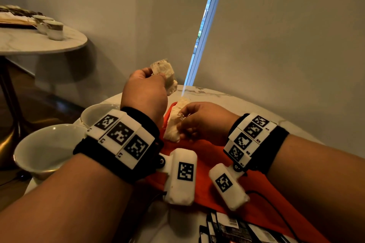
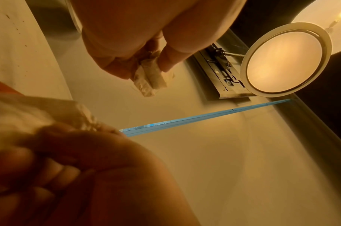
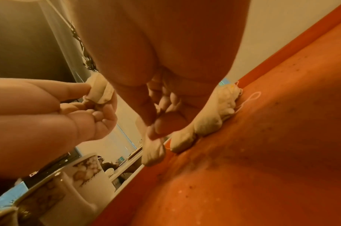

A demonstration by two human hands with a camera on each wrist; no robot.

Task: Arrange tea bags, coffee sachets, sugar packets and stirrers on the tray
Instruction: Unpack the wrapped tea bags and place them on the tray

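Observation:
My left hand point(image 1: 158, 74) is raised above the table's far edge and pinches a small bunch of pale tea bags point(image 1: 165, 74) between thumb and fingers; the left wrist view shows the same tea bags point(image 2: 152, 79). Lower down, my right hand point(image 1: 182, 122) grips a second bunch of tea bags point(image 1: 173, 124) whose lower ends rest on the orange tray point(image 1: 205, 150). In the right wrist view these tea bags point(image 3: 208, 122) lie along the tray point(image 3: 262, 152) near its far rim, a loose string beside them. Black sachets point(image 1: 237, 229) lie at the tray's near end.
Two white cups point(image 1: 45, 150) point(image 1: 98, 114) stand left of the tray on the round marble table point(image 1: 217, 92). A second round table point(image 1: 39, 41) with cups is at the far left. A wall and a blind stand close behind.

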